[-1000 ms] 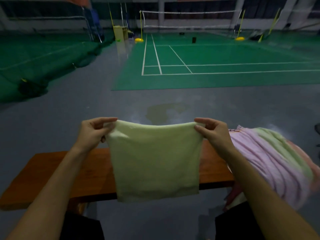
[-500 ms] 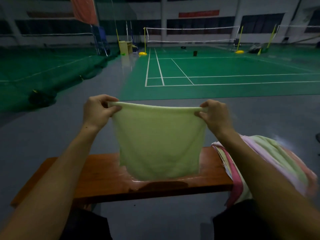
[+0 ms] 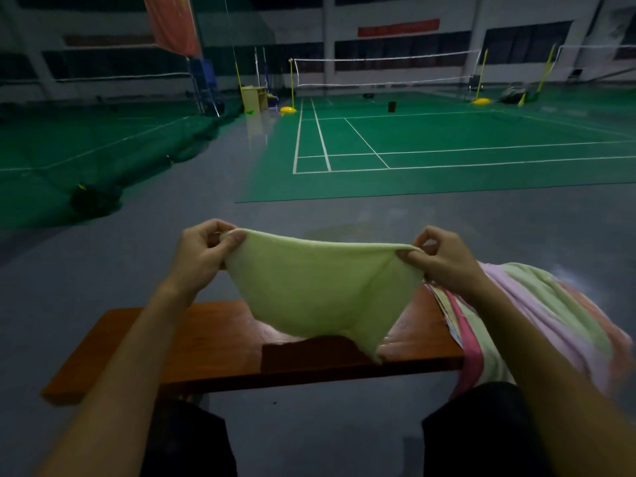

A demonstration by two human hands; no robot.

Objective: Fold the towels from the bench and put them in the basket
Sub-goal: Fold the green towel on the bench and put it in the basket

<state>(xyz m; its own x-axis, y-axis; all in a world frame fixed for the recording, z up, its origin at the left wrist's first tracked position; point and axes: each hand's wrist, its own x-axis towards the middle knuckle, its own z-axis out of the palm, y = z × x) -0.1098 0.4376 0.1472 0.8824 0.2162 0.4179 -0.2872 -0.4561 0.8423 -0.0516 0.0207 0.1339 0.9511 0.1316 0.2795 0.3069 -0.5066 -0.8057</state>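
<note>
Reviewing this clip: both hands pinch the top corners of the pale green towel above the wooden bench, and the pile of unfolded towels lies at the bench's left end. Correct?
Not quite. In the head view the towel pile lies at the right end of the wooden bench, not the left. The rest holds: the left hand and right hand pinch the top corners of the pale green towel above it.

You hold the pale green towel (image 3: 320,290) by its top corners above the desk (image 3: 220,352); its lower edge sags. Pink and green towels (image 3: 537,318) lie piled at the desk's right end.
</note>
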